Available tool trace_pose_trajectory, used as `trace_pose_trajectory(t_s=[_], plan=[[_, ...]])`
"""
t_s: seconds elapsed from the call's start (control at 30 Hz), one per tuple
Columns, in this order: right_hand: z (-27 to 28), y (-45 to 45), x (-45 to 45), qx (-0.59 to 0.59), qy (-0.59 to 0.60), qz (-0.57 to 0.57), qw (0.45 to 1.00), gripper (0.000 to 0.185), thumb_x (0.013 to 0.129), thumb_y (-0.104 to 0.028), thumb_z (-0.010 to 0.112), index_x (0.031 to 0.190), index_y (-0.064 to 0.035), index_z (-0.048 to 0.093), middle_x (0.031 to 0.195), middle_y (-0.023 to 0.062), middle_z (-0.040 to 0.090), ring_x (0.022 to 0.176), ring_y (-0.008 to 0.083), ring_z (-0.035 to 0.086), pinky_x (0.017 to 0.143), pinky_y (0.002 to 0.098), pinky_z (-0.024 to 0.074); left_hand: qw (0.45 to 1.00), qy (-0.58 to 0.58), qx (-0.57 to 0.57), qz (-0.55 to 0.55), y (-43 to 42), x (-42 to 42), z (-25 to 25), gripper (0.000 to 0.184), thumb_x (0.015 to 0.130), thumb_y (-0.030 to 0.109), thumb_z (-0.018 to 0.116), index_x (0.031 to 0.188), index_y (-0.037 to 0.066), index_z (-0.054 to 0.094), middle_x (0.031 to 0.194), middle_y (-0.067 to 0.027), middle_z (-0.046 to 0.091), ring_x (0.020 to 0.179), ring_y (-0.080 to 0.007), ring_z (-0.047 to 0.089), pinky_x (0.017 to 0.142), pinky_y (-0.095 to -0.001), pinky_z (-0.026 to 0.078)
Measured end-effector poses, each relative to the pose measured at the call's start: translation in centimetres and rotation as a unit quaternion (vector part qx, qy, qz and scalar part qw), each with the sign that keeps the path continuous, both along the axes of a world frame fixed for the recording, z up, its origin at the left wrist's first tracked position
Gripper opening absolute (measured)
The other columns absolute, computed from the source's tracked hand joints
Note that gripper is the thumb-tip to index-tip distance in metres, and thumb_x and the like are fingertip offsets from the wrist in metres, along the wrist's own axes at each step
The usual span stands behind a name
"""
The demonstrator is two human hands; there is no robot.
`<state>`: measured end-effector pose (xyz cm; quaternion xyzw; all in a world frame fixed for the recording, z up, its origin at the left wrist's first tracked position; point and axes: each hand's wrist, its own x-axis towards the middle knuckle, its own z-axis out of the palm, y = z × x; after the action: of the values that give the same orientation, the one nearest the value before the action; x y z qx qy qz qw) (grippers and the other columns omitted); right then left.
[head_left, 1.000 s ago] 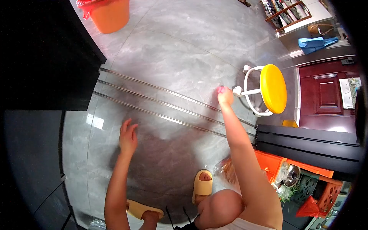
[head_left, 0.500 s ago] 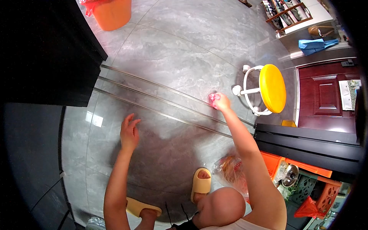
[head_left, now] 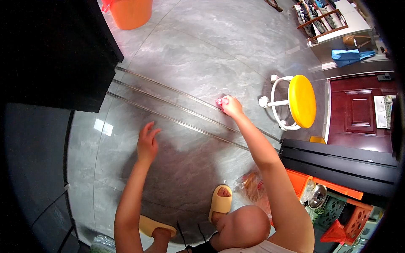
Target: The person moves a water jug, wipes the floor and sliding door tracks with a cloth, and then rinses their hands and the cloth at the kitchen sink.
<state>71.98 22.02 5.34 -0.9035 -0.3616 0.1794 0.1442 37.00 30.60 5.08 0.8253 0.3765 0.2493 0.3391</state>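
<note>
My right hand is closed round a crumpled pink cloth, pressed to the farthest of three metal floor tracks. Only the cloth's edge shows past my fingers. My left hand hovers over the grey tiled floor, its fingers apart and nothing in them. It is on the near side of the tracks. The tracks run across the floor from a black panel at the left to dark door panels at the right.
A yellow-seated stool on white casters stands right of my right hand. An orange bucket is at the upper left. A plastic bag and orange crates sit near my right arm. My feet wear yellow slippers.
My right hand has slid left along the far track with the pink cloth. My left hand has shifted slightly to the right. The view has moved a little.
</note>
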Motion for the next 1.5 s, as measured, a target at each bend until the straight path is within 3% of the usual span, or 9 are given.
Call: trace_pose_trajectory(t_s=[0.4, 0.63, 0.7, 0.73, 0.77, 0.87, 1.03, 1.23, 1.5], plan=[[-2.2, -2.0, 1.3, 0.058, -0.026, 0.235, 0.970, 0.013, 0.067, -0.007, 0.055, 0.071, -0.0153, 0.065, 0.087, 0.0029, 0.057, 0.075, 0.0210, 0.059, 0.063, 0.0333, 0.0476, 1.000, -0.002, -0.003, -0.003, -0.3, -0.2, 0.7, 0.038, 0.065, -0.011, 0.045, 0.093, 0.009, 0.061, 0.114, -0.0097, 0.050, 0.102, -0.0284, 0.050, 0.085, -0.0351, 0.042], [-2.1, -7.7, 4.4, 0.083, -0.071, 0.196, 0.974, 0.010, 0.068, -0.001, 0.058, 0.073, -0.0088, 0.063, 0.073, 0.0027, 0.058, 0.065, 0.0193, 0.058, 0.055, 0.0283, 0.0466, 1.000, -0.001, -0.014, -0.004, -0.5, -1.1, 1.5, 0.039, 0.064, -0.012, 0.044, 0.093, 0.009, 0.061, 0.114, -0.0107, 0.049, 0.101, -0.0289, 0.050, 0.086, -0.0352, 0.042], [-0.7, -7.7, 5.0, -0.016, 0.174, -0.029, 0.984, 0.011, 0.070, 0.003, 0.056, 0.077, -0.0041, 0.061, 0.071, 0.0047, 0.058, 0.056, 0.0167, 0.056, 0.047, 0.0265, 0.0435, 1.000, -0.010, -0.016, -0.003, -0.7, -1.2, 1.4, 0.039, 0.064, -0.012, 0.044, 0.093, 0.008, 0.060, 0.115, -0.0109, 0.049, 0.102, -0.0291, 0.050, 0.086, -0.0354, 0.042], [0.1, -8.0, 5.1, -0.067, 0.291, -0.145, 0.943, 0.012, 0.071, 0.005, 0.055, 0.078, -0.0018, 0.061, 0.070, 0.0057, 0.058, 0.052, 0.0155, 0.054, 0.043, 0.0256, 0.0419, 1.000, -0.015, -0.019, -0.004, -0.9, -1.2, 1.3, 0.039, 0.064, -0.012, 0.044, 0.093, 0.008, 0.060, 0.115, -0.0110, 0.049, 0.102, -0.0292, 0.050, 0.087, -0.0355, 0.042], [0.4, -8.9, 5.3, 0.035, 0.425, -0.171, 0.888, 0.014, 0.071, 0.010, 0.052, 0.082, 0.0048, 0.058, 0.067, 0.0089, 0.057, 0.045, 0.0115, 0.049, 0.034, 0.0228, 0.0345, 1.000, -0.020, -0.021, -0.003, -1.2, -1.1, 1.1, 0.039, 0.064, -0.012, 0.044, 0.093, 0.008, 0.060, 0.115, -0.0110, 0.048, 0.103, -0.0293, 0.050, 0.087, -0.0355, 0.042], [-0.1, -9.6, 3.2, 0.148, 0.470, -0.270, 0.827, 0.016, 0.070, 0.012, 0.049, 0.082, 0.0067, 0.057, 0.067, 0.0108, 0.057, 0.044, 0.0113, 0.048, 0.034, 0.0234, 0.0339, 0.999, -0.033, -0.001, -0.007, -1.9, -1.0, -0.2, 0.038, 0.064, -0.012, 0.044, 0.092, 0.008, 0.060, 0.115, -0.0109, 0.049, 0.104, -0.0294, 0.050, 0.087, -0.0357, 0.042], [-5.1, -8.8, -1.0, 0.139, 0.151, -0.202, 0.958, 0.010, 0.076, -0.015, 0.058, 0.082, -0.0088, 0.064, 0.069, 0.0021, 0.065, 0.064, 0.0132, 0.059, 0.060, 0.0252, 0.0444, 1.000, -0.020, -0.008, -0.006, -2.4, -1.0, 0.2, 0.036, 0.066, -0.011, 0.044, 0.092, 0.007, 0.060, 0.114, -0.0109, 0.049, 0.103, -0.0293, 0.050, 0.087, -0.0356, 0.042], [-5.5, -2.7, -5.0, 0.184, -0.078, -0.013, 0.980, 0.012, 0.072, -0.013, 0.052, 0.072, -0.0151, 0.064, 0.080, 0.0037, 0.062, 0.069, 0.0216, 0.058, 0.060, 0.0330, 0.0461, 1.000, -0.019, -0.005, 0.004, -2.1, -1.4, 0.9, 0.035, 0.068, -0.010, 0.044, 0.093, 0.008, 0.060, 0.114, -0.0111, 0.049, 0.102, -0.0287, 0.050, 0.086, -0.0355, 0.042], [-3.0, -2.1, -5.0, 0.108, -0.025, 0.243, 0.964, 0.006, 0.068, -0.010, 0.055, 0.070, -0.0140, 0.060, 0.085, 0.0029, 0.057, 0.070, 0.0243, 0.057, 0.061, 0.0361, 0.0454, 1.000, -0.015, -0.009, 0.004, -1.8, -1.4, 1.0, 0.034, 0.069, -0.009, 0.044, 0.092, 0.008, 0.061, 0.114, -0.0111, 0.049, 0.101, -0.0284, 0.051, 0.085, -0.0356, 0.042]])
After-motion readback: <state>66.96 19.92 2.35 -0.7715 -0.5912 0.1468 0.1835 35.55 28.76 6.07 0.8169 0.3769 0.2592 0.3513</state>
